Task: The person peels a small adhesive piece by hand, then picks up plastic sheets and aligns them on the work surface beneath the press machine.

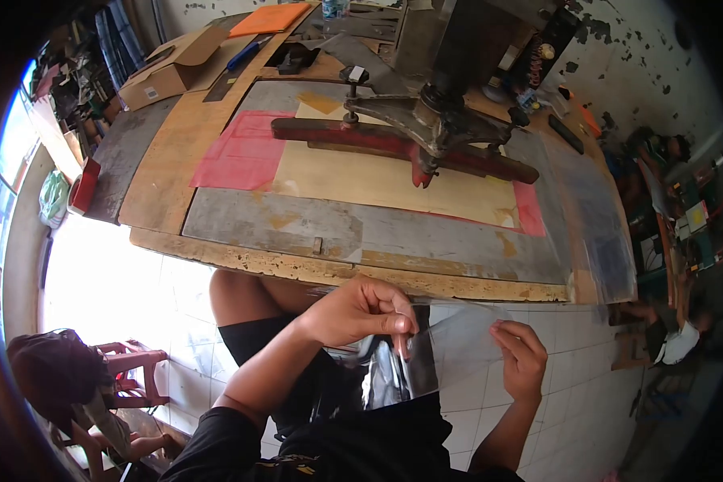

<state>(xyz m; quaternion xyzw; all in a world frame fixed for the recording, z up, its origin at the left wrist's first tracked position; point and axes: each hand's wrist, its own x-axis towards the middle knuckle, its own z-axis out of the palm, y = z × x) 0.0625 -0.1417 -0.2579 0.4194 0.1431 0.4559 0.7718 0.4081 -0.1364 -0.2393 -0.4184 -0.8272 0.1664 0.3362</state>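
A clear plastic sheet (458,345) hangs over my lap, just in front of the table's near edge. My left hand (357,313) is closed, thumb against fingers, pinching the sheet's left part. My right hand (522,357) grips the sheet's upper right edge between thumb and fingertips. Light glints off the folded lower part of the plastic. Beyond my hands, a press with a dark red bar (474,161) stands over a cream sheet (361,181) and a pink sheet (237,149) on the grey board.
The worn wooden table edge (297,265) runs right beyond my hands. More clear plastic (594,217) drapes over the table's right side. A cardboard box (173,68), a blue-handled cutter (245,55) and an orange folder (269,19) lie at the back left. Another person (72,386) sits low at left.
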